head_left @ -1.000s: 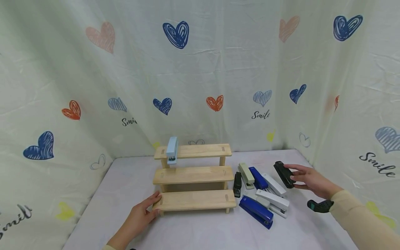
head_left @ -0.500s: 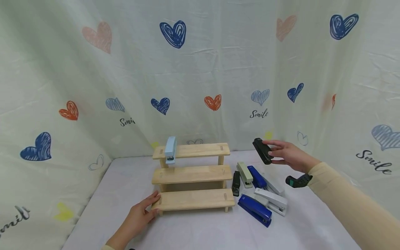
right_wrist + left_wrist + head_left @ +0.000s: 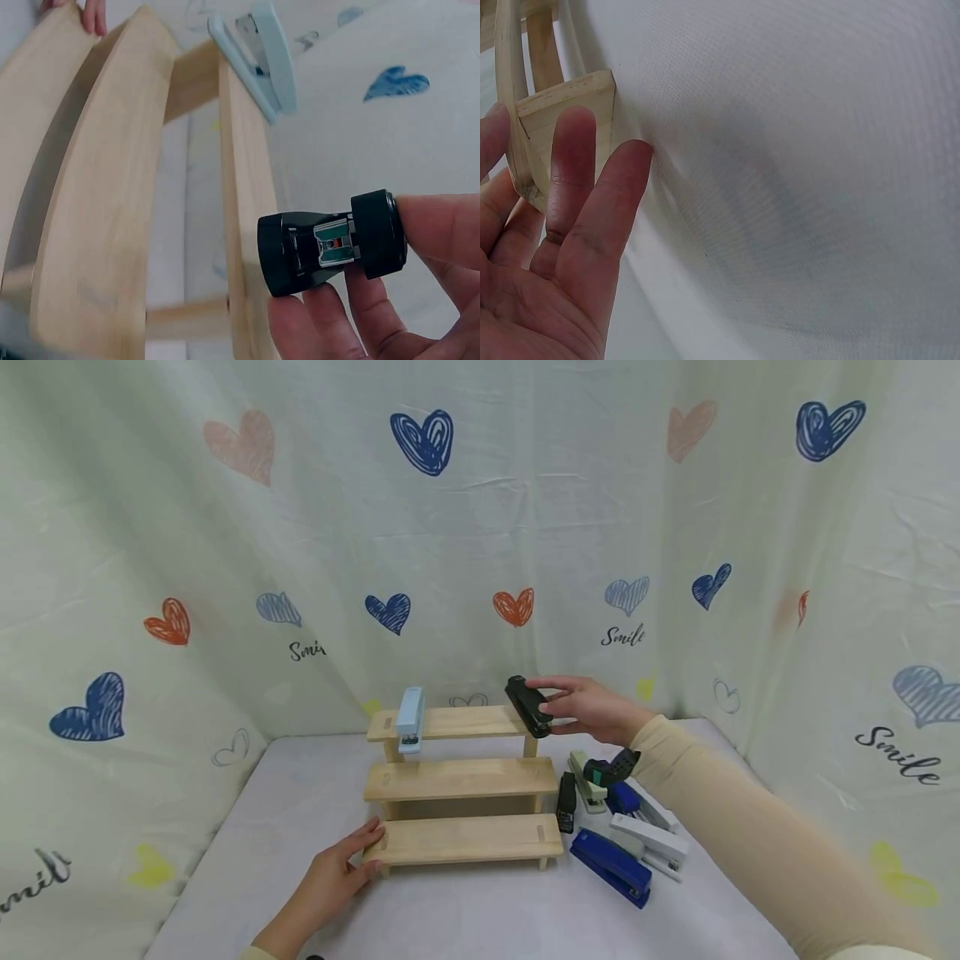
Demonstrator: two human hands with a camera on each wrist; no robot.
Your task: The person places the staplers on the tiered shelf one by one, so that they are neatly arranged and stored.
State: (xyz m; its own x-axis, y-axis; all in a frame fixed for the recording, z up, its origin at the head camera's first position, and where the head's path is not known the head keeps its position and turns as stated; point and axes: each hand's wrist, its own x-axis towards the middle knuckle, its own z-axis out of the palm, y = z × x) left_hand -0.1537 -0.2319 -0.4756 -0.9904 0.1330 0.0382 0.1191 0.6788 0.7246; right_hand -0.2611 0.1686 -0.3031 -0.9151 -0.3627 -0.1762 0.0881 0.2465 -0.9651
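Note:
A three-tier wooden display rack (image 3: pixel 461 779) stands on the white table, its steps rising toward the back. At the left end of the lowest tier my left hand (image 3: pixel 337 877) grips the board; the left wrist view shows some of its fingers stretched out beside the leg. My right hand (image 3: pixel 588 708) holds a black stapler (image 3: pixel 528 706) between thumb and fingers, at the right end of the top tier. In the right wrist view the stapler (image 3: pixel 330 244) shows its end toward the camera, overlapping the board's edge. A light blue stapler (image 3: pixel 410 720) sits on the top tier's left end.
Right of the rack lie several staplers: a small black one (image 3: pixel 566 802), a pale green one (image 3: pixel 587 781), a blue one (image 3: pixel 611 867) in front and a white one (image 3: pixel 651 839). The right forearm (image 3: pixel 735 818) reaches over the table behind them. A heart-printed curtain (image 3: pixel 465 527) surrounds the table.
My right hand has carried the black stapler from the right side of the table, up and leftward, to the top tier's right end. My left hand has stayed on the rack.

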